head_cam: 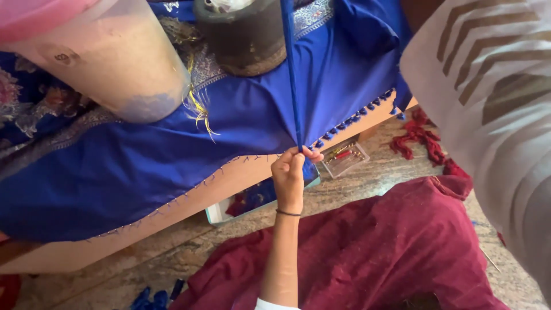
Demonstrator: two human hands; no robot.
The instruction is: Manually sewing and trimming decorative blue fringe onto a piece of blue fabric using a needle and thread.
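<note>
A blue cloth with small blue tassels along its hem lies over a wooden table edge. My left hand, a thin bangle on its wrist, pinches the hem where a taut fold of the cloth runs straight up to the top of the view. The fingers are closed on the cloth and the thumb presses from the right. A grey-white patterned sleeve fills the right side. My right hand is out of sight beyond the top edge.
A translucent plastic tub and a dark round pot stand on the cloth. Below, on the stone floor, lie a maroon cloth, a small clear box, red scraps and blue scraps.
</note>
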